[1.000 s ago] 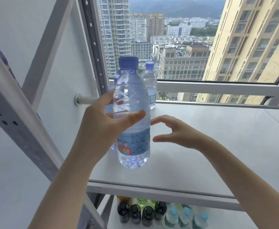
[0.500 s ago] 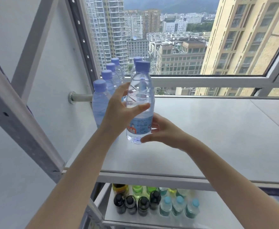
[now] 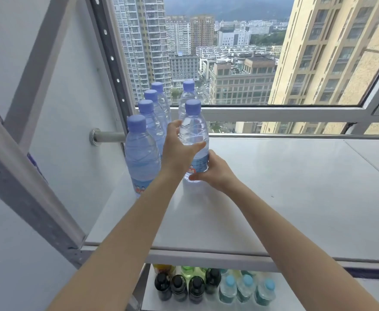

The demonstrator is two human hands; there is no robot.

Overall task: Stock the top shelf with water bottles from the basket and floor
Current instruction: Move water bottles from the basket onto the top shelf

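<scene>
Clear plastic with a blue cap, the water bottle (image 3: 194, 140) stands upright on the top shelf (image 3: 273, 187), toward its back left corner, its base seemingly down on the white surface. The left hand (image 3: 177, 151) grasps it around the middle, thumb on the near side and fingers wrapped behind. The right hand (image 3: 215, 171) clasps its lower part at the label, from the right. Just beside it, a row of four bottles (image 3: 141, 158) of the same kind runs along the shelf's left edge, front to back. One more blue-capped bottle (image 3: 188, 92) stands directly behind the held one, near the back edge. On the lower shelf (image 3: 341, 292), under the front edge, stand dark bottles (image 3: 184, 288) and pale bottles with light-blue caps (image 3: 247, 288).
</scene>
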